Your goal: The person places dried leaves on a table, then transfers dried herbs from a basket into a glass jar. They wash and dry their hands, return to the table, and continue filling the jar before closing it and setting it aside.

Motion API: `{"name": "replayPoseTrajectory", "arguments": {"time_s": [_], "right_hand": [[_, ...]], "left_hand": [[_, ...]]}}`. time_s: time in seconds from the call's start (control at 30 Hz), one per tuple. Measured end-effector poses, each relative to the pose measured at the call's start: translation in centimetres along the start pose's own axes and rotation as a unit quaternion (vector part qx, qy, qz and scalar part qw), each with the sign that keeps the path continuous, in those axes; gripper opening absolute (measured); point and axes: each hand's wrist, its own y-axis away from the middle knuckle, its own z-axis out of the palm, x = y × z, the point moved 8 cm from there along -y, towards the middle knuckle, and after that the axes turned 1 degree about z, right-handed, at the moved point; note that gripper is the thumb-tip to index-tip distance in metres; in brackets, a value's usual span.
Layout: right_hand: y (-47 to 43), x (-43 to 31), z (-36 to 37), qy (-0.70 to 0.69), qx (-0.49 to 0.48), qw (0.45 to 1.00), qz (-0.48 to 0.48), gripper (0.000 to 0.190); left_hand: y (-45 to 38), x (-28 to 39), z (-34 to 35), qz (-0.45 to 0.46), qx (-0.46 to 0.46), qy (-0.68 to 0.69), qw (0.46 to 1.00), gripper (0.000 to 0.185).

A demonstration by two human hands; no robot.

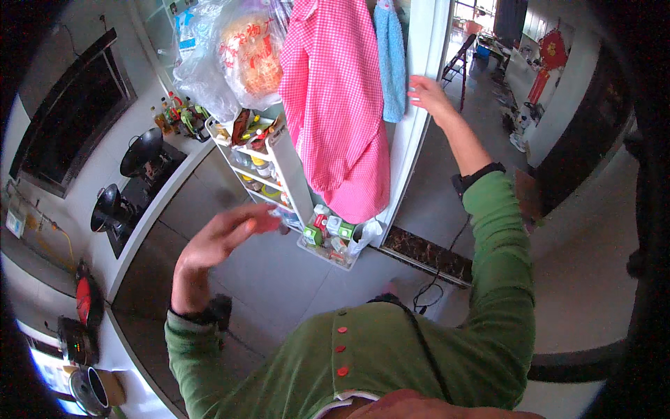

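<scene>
My left hand (pixel 225 235) is raised over the grey tiled floor, slightly blurred, with nothing seen in it. My right hand (pixel 428 97) is lifted beside the white door frame (pixel 424 47), fingers apart, close to a blue fluffy hand towel (pixel 391 63). Whether its fingertips touch the frame cannot be told. Left of the towel hangs a pink checked cloth garment (pixel 340 105). Plastic bags (pixel 251 52), one bearing red writing, hang further left. Below the garment, a shallow bin (pixel 340 264) on the floor holds cartons and bottles.
A white shelf trolley (pixel 288 167) with jars stands left of the garment. Two woks (pixel 142 152) sit on the hob along the left counter (pixel 178 196), near sauce bottles (pixel 170 112). A black cable (pixel 429 298) lies by the dark door sill (pixel 429 256). A folding stepladder (pixel 460 65) stands beyond the doorway.
</scene>
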Motion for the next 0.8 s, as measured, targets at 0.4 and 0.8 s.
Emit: {"name": "replayPoseTrajectory", "arguments": {"time_s": [0.4,0.8], "right_hand": [[-4.2,-1.6,-6.5,0.068,-0.192,0.949,-0.24,0.021],[-2.4,-13.2,-9.1,-0.084,-0.178,0.762,-0.617,0.015]], "left_hand": [[-38.4,1.9,8.4,0.085,0.148,0.159,0.972,0.04],[-54.3,6.1,14.9,0.139,0.063,0.417,0.896,0.041]]}}
